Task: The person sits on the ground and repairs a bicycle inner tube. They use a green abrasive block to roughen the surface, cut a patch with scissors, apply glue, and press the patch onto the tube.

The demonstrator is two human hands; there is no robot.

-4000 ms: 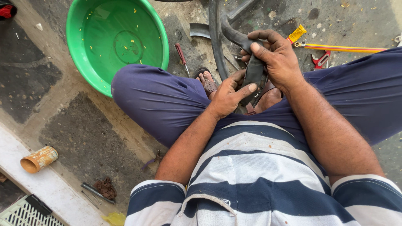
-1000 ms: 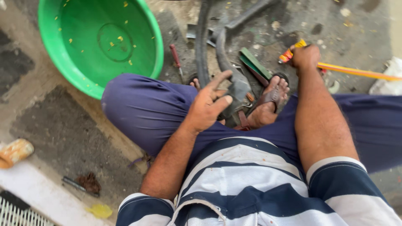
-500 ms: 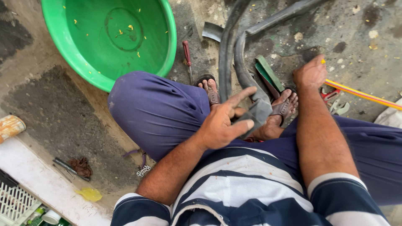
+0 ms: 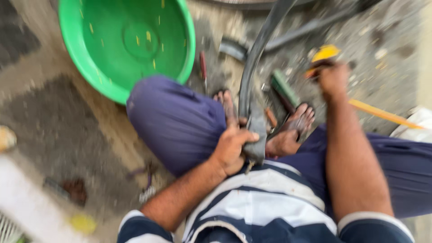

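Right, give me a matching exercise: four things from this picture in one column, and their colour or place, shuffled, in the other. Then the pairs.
Things:
1. basin
2. rubber tube
3. left hand
4. right hand

Place or colour:
A. reaching out to a yellow-handled tool on the ground
B. green, on the ground at the upper left
C. gripping the dark strip near the lap
D. black, running up from the lap between the bare feet

Pairs: 1-B, 2-D, 3-C, 4-A
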